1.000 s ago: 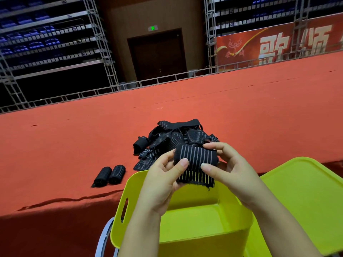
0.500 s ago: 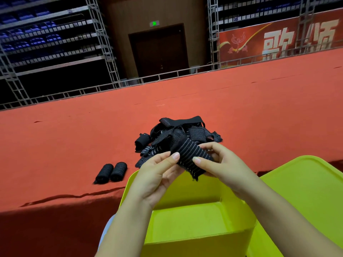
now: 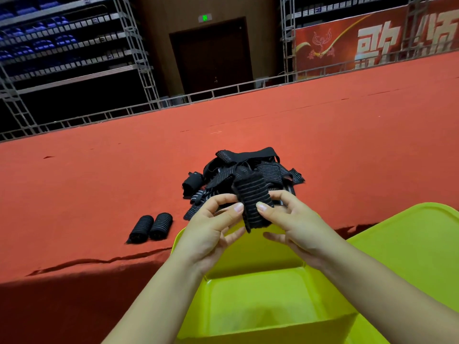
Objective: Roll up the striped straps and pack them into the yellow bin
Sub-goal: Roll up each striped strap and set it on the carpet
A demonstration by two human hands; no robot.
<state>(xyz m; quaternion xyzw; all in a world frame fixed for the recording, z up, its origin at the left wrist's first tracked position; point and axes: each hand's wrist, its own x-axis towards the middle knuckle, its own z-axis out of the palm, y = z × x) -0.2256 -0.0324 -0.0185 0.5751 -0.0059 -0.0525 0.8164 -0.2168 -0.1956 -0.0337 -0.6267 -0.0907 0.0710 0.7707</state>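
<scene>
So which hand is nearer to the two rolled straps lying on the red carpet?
Left. The left hand is just right of the two rolled black striped straps; the right hand is farther right, beyond it.

Both hands [image 3: 211, 229] [image 3: 290, 219] pinch strap [image 3: 253, 197] over yellow bin [image 3: 258, 304].

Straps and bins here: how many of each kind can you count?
Finished rolled straps on the red cloth: 2
Strap being rolled in the hands: 1
Loose strap pile: 1, straps inside uncountable
Yellow bin: 1
Yellow lid: 1
Total: 6
</scene>
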